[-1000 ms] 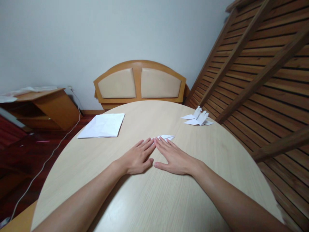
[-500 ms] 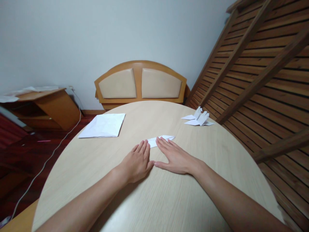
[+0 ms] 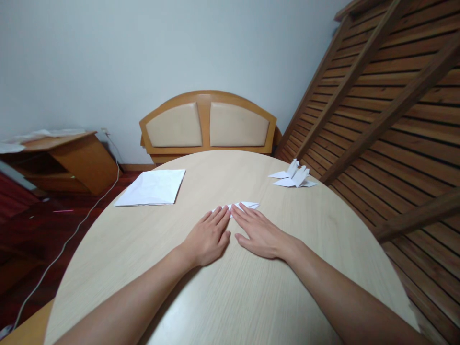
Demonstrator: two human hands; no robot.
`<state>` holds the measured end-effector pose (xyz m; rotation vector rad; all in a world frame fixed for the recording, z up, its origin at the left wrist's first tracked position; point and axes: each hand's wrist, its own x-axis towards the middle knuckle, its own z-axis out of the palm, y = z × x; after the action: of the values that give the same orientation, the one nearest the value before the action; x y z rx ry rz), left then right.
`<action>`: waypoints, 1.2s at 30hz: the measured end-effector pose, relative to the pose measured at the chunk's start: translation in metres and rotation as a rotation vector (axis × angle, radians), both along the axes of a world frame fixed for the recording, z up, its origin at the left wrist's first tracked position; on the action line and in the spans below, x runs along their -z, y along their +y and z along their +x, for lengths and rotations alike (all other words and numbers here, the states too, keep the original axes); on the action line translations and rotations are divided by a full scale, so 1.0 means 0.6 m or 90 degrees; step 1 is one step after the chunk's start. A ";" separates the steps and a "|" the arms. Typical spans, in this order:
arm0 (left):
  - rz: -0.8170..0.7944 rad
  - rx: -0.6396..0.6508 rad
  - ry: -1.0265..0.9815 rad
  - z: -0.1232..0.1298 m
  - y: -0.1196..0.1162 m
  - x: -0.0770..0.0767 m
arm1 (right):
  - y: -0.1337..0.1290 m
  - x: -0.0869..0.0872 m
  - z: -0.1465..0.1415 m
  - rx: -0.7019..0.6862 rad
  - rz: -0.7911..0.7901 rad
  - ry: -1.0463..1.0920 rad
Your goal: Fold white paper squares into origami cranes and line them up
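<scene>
A narrow folded piece of white paper [image 3: 251, 205] lies flat on the round table, partly hidden under my fingers. My left hand [image 3: 210, 237] rests palm down with its fingertips on the paper's left part. On its middle and right part lie the fingertips of my right hand [image 3: 260, 234], also palm down with the thumb spread away. The two hands are close together, their index fingertips almost meeting over the paper. Neither hand grips anything.
A stack of white paper sheets [image 3: 153, 188] lies at the table's [image 3: 230, 297] back left. Folded paper birds [image 3: 294, 176] stand at the back right. Beyond are a headboard [image 3: 204, 120], a wooden slatted panel [image 3: 395, 120] and a low cabinet [image 3: 86, 160] with a cable beside it.
My left hand has slid forward and right onto the paper, covering more of it. The thumbs, close together before, have moved apart. My right hand has barely shifted.
</scene>
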<state>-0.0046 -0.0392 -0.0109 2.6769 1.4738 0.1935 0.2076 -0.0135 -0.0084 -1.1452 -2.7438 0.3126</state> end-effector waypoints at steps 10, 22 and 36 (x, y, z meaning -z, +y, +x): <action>0.000 -0.004 0.007 0.000 -0.004 -0.004 | 0.001 0.001 0.001 0.175 0.054 -0.036; 0.058 -0.010 -0.017 -0.001 -0.005 0.001 | 0.018 -0.002 0.009 0.031 0.080 0.103; 0.092 0.037 -0.081 0.005 -0.004 -0.024 | 0.014 -0.017 0.001 0.072 0.071 0.187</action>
<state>-0.0017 -0.0417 0.0033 2.7553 1.3942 0.4746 0.2084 -0.0053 0.0019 -1.1205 -2.4027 0.2849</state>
